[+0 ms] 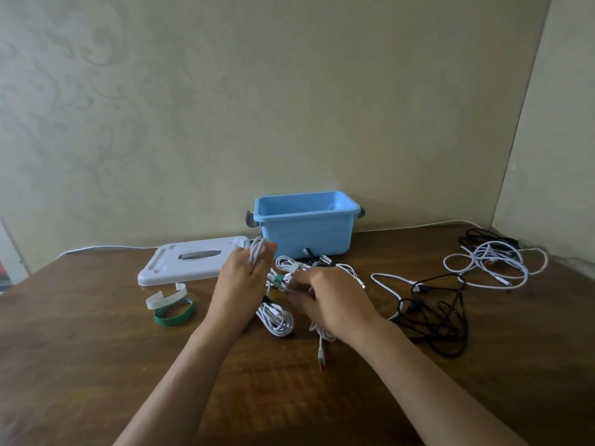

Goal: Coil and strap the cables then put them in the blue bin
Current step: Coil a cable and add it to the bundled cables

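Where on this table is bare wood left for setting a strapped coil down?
Bare wooden table lies near the person, below the green strap loop, and right of the black cable tangle. The strip before the blue plastic bin is crowded with white cables.

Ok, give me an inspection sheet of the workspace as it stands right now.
Surface: brown wooden table.
Job's things: blue bin at the back, open, nothing visible inside; white cable coil held upright, green strap around its middle.
Clutter: white lid flat, left of bin; green strap loop and white strap in front of it.
Grippers: left hand grips the coil; right hand pinches at the strap.
Cables: loose black cables and loose white cables on the right.
Surroundings: pale patterned wall.
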